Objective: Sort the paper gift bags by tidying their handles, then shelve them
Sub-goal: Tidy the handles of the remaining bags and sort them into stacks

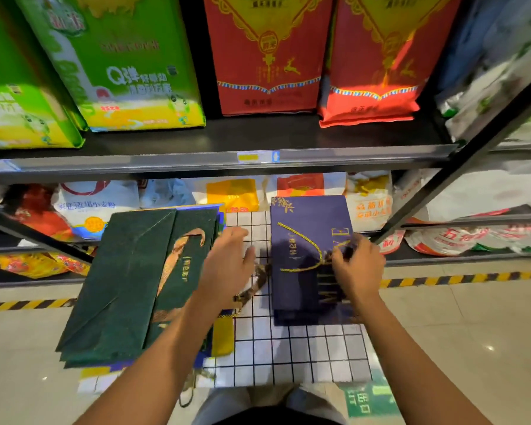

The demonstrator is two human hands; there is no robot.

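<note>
A stack of dark green paper gift bags point(126, 286) lies flat on the left of a white checked table point(301, 354). To its right lies a navy gift bag point(307, 228) with gold lettering and a gold cord handle point(301, 237) looped across its face. My right hand point(357, 265) has its fingers curled at the navy bag's right edge, pinching the cord handle. My left hand point(227, 265) hovers between the two piles with fingers loosely bent, just above a brown ribbon handle point(253, 286) that trails on the table. Blue and yellow bags peek out under the green stack.
A dark metal shelf point(196, 161) runs across in front of me, carrying green and red product sacks point(267, 56). A lower shelf holds flour bags point(92, 207). Slanted black posts point(460, 154) frame the shelving. Yellow-black floor tape point(460, 279) marks the tiled floor.
</note>
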